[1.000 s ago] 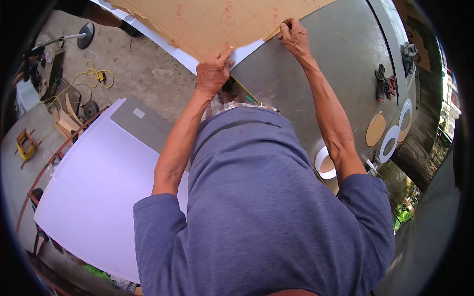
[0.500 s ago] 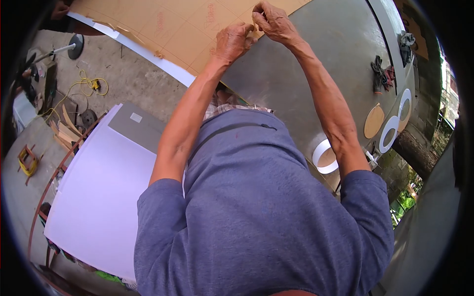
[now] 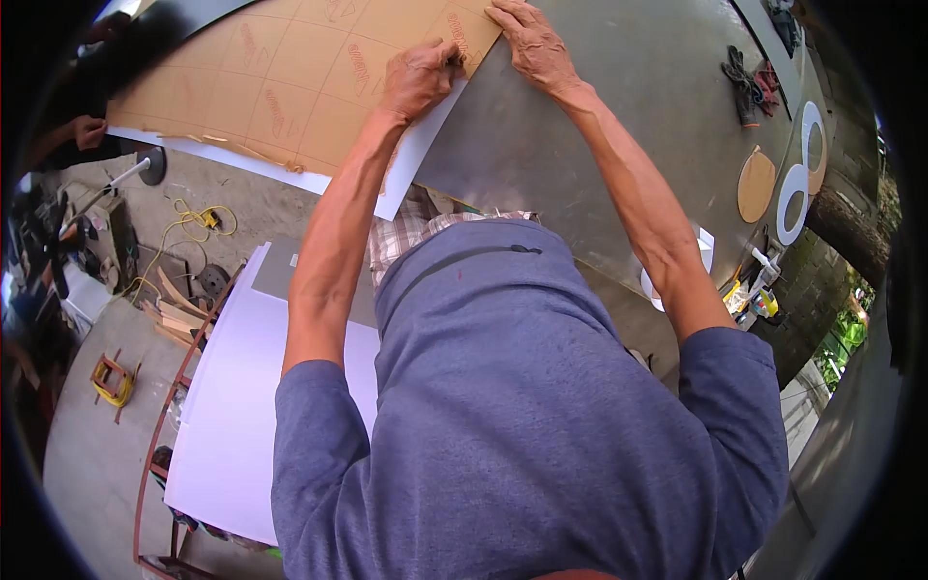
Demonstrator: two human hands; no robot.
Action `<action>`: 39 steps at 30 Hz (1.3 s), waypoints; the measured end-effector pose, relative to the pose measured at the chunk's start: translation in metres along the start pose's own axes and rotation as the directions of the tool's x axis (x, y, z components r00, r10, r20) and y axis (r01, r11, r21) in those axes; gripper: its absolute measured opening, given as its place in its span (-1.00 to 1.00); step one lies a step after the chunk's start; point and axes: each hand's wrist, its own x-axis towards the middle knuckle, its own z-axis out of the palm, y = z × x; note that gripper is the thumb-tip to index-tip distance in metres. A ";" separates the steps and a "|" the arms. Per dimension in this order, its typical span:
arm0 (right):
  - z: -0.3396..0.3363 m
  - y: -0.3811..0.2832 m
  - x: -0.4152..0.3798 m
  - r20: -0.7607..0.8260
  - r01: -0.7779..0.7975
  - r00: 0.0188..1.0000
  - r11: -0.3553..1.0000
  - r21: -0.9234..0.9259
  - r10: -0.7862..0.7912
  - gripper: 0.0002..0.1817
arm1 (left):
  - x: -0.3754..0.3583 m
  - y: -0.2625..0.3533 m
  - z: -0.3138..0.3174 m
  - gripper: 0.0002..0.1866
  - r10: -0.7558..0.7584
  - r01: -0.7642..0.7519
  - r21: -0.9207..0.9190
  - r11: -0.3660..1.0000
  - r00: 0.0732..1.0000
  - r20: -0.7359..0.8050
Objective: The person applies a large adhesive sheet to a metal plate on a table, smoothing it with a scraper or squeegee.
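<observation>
A white sheet (image 3: 394, 196) lies on the table, mostly covered by brown printed paper (image 3: 319, 68). White shows along its near edges, where the paper is torn and curled. My left hand (image 3: 422, 80) is closed at the paper's right edge, fingers pinched on the brown paper; the exact grip is partly hidden by the knuckles. At the sheet's corner, my right hand (image 3: 534, 50) has its fingers stretched forward, fingertips touching the corner and nothing visibly held.
Another person's hand (image 3: 89, 131) is at the sheet's far left corner. Dark gloves (image 3: 742, 85), a brown disc (image 3: 755, 184) and white rings (image 3: 793, 203) lie to the right on the grey table (image 3: 599, 184). White panels (image 3: 232, 387) are stacked at left. A yellow cord (image 3: 188, 217) lies on the floor.
The sheet has shifted and turned, and a white strip now shows along its right edge. My left hand moved slightly left, apart from my right hand, whose fingers have straightened onto the corner.
</observation>
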 end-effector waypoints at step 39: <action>0.108 -0.232 -0.049 -0.420 -0.879 0.383 0.464 0.107 0.822 -0.33 | 0.032 -0.033 -0.012 -0.79 0.225 -0.103 -0.358 0.928 0.922 0.316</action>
